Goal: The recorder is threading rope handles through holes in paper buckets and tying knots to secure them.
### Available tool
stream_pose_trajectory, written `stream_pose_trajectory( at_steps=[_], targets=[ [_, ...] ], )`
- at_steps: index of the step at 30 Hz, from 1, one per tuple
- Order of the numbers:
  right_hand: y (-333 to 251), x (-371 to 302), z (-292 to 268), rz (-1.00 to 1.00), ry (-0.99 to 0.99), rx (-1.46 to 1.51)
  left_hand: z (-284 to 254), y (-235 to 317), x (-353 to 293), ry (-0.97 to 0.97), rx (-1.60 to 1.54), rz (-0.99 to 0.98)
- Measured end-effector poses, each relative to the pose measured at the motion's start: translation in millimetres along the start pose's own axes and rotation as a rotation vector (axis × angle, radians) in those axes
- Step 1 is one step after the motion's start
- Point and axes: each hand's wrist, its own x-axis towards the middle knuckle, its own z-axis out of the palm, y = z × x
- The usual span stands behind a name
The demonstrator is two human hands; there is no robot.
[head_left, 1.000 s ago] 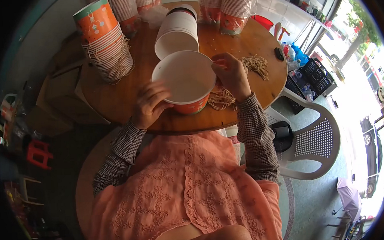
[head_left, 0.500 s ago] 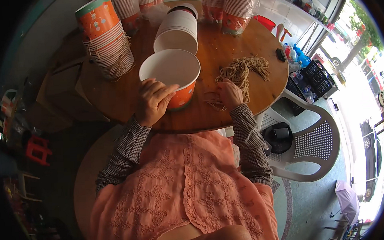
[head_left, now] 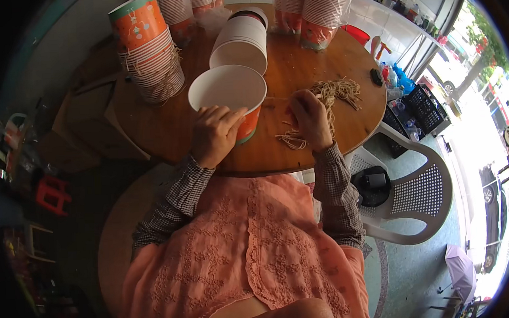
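Observation:
A large white-lined paper bucket (head_left: pixel 249 126), orange outside with a green base band, stands upright near the front of the round wooden table. My left hand (head_left: pixel 214 137) is closed over its near rim, fingers curled along the edge. To the right of the bucket, my right hand (head_left: pixel 311 120) pinches a thin tan string (head_left: pixel 278 98), which runs toward the bucket's right side. Where the string meets the bucket is too fine to make out. A loose bundle of tan strings (head_left: pixel 342 91) lies behind and right of that hand, with some looped ends beside its fingers.
Nested white buckets (head_left: pixel 239 46) lie on their side behind the upright one. A tall stack of orange buckets (head_left: pixel 154 67), wound with strings, stands at left. Plastic-wrapped stacks (head_left: pixel 319 20) line the table's back. A grey plastic chair (head_left: pixel 417 189) sits at right.
My right hand has lifted from the loose strings and now draws one toward the bucket's right side. My left hand has shifted slightly and closed more over the near rim.

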Motion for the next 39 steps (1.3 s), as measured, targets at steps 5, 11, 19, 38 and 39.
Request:
stream_pose_trajectory(
  at_steps=[5, 11, 19, 38, 39],
  targets=[
    [-35, -15, 14, 0.047, -0.151, 0.115, -5, 18, 10, 0.041, -0.093, -0.03],
    [-55, -25, 23, 0.044, -0.229, 0.178, -19, 28, 11, 0.093, -0.418, -0.067],
    [-60, -26, 23, 0.089, -0.278, 0.171, -17, 25, 1, -0.05, -0.525, -0.186],
    [-66, -44, 37, -0.322, -0.325, -0.257, -34, 47, -7, -0.038, -0.79, -0.414],
    [-68, -45, 37, -0.323, -0.323, -0.256, -34, 48, -7, -0.022, -0.813, -0.42]
  ],
)
